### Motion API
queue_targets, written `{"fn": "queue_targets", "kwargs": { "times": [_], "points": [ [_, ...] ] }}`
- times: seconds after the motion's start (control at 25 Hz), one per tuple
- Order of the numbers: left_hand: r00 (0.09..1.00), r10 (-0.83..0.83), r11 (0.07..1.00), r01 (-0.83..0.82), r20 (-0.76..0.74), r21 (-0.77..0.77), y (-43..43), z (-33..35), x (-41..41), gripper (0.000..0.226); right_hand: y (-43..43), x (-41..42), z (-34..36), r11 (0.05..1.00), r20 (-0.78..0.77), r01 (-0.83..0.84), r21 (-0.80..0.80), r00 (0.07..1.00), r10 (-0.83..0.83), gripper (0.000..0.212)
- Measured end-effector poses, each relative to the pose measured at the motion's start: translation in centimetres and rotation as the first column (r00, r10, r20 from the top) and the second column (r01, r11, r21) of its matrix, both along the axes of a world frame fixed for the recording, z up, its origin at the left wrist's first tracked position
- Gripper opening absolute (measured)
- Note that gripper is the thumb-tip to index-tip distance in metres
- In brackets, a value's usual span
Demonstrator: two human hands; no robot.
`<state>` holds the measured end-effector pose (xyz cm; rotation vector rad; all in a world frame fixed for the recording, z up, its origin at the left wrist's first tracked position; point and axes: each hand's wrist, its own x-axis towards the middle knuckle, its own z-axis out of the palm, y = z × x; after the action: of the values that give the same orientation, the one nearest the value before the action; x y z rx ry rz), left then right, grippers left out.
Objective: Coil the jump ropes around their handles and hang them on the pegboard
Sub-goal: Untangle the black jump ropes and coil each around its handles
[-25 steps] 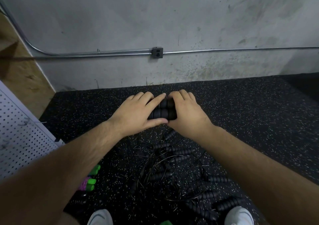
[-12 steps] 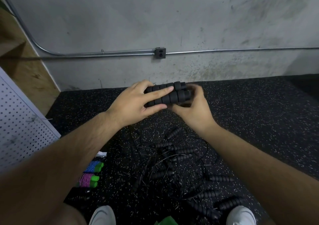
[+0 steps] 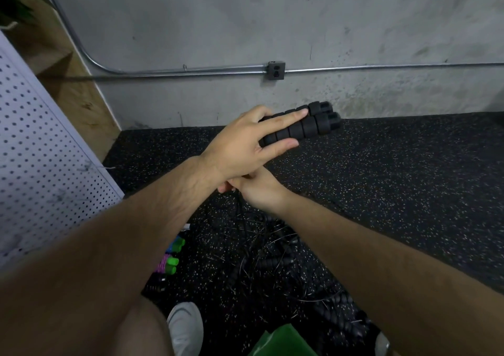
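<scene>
The left hand (image 3: 240,142) grips a pair of black foam handles (image 3: 308,126) side by side. Its forefinger lies straight along the top one, its thumb lies under the lower one, and its other fingers wrap around the far side. The handles are held in the air above the speckled black floor (image 3: 395,178), in front of the foot of the grey wall (image 3: 245,14), with their ends pointing right and slightly up.

The right hand (image 3: 261,192) sits just under the left wrist and is partly hidden by it. Whether its fingers pinch anything cannot be told.

On the floor nearer the person lies a tangled pile of ropes (image 3: 272,249) with more black handles. To the left of the pile are green-capped handles (image 3: 171,263). The white pegboard (image 3: 41,151) stands at the left. A white shoe (image 3: 185,325) shows at the near edge.
</scene>
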<state>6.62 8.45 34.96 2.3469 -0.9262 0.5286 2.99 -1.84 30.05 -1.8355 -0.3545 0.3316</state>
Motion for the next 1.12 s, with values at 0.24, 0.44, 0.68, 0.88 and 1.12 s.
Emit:
{"fn": "queue_targets", "kwargs": {
  "times": [0.24, 0.44, 0.68, 0.88, 1.12],
  "points": [
    [0.999, -0.031, 0.999, 0.032, -0.012, 0.029, 2.6, 0.1, 0.3, 0.054, -5.9, 1.2, 2.0, 0.990, -0.051, -0.062, -0.130, 0.997, 0.055, 0.020],
    [0.994, -0.098, 0.956, 0.083, 0.042, 0.283, 3.1, -0.6, 0.3, 0.054, -12.4, 1.3, 6.5, 0.862, -0.033, -0.094, -0.498, 0.995, 0.090, 0.017],
    [0.962, -0.147, 0.895, 0.029, 0.232, 0.445, 3.0, -0.8, 0.4, 0.054, -15.6, -0.3, 9.0, 0.896, -0.012, 0.008, -0.444, 1.000, -0.015, 0.036],
    [0.947, -0.158, 0.864, -0.005, 0.281, 0.504, 2.2, -1.2, 0.4, 0.056, -14.5, -0.5, 8.3, 0.822, 0.183, 0.191, -0.536, 0.977, -0.108, 0.044],
    [0.935, -0.120, 0.844, -0.081, 0.335, 0.530, 2.0, -2.1, 0.5, 0.076, -13.0, -0.7, 7.4, 0.685, 0.481, 0.388, -0.617, 0.875, -0.063, 0.029]
  ]
}}
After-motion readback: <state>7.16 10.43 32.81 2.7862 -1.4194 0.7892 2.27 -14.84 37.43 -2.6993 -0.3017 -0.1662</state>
